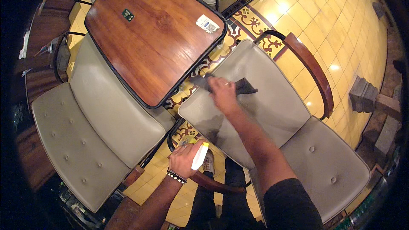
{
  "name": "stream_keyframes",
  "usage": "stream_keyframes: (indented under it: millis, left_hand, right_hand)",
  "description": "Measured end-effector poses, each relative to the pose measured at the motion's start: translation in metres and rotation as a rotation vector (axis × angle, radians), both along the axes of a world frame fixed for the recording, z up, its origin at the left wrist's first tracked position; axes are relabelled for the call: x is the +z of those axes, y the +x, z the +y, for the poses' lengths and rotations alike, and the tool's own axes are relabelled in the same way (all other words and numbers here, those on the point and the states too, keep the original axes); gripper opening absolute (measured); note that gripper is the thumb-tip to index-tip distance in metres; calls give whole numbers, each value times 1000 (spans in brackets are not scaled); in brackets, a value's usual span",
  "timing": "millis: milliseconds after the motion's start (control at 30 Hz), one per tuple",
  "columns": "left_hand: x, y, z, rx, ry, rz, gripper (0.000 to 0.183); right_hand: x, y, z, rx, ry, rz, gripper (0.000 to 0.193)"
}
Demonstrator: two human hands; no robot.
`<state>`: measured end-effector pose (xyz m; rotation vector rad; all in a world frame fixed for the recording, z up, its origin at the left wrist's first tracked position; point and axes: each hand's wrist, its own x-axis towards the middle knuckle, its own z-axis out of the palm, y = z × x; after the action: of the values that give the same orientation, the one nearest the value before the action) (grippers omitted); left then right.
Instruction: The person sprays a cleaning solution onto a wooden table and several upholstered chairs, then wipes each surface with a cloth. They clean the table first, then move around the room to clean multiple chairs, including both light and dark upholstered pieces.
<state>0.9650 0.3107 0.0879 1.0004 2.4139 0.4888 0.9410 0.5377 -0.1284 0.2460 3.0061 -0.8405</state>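
My right hand (223,93) presses a dark grey cloth (246,86) onto the seat of a grey padded armchair (279,102), near the seat's front edge. The cloth sticks out on both sides of the fingers. Darker patches show on the seat around my forearm. Lower down, my left hand (182,160) is wrapped round a spray bottle, whose white and yellow spray head (200,156) points up out of the fist. Most of the bottle's body is hidden behind the hand. It hangs beside the chair's near wooden armrest (217,184).
A wooden table (149,34) with a black rim stands at the upper left, bearing a white card (207,24) and a small dark green tag (127,15). A grey padded bench (115,106) lies left of it. The chair's far curved armrest (313,70) rises over yellow floor tiles (341,42).
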Motion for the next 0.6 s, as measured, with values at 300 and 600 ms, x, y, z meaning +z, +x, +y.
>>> stream_keyframes:
  millis: [300, 600]
  left_hand:
    - [3, 0, -5, -5, 13, -32, 64]
    - [0, 1, -8, 1, -19, -62, 64]
  right_hand:
    - [59, 21, 63, -489, -990, -76, 44]
    - [58, 103, 5, -675, -656, -375, 66]
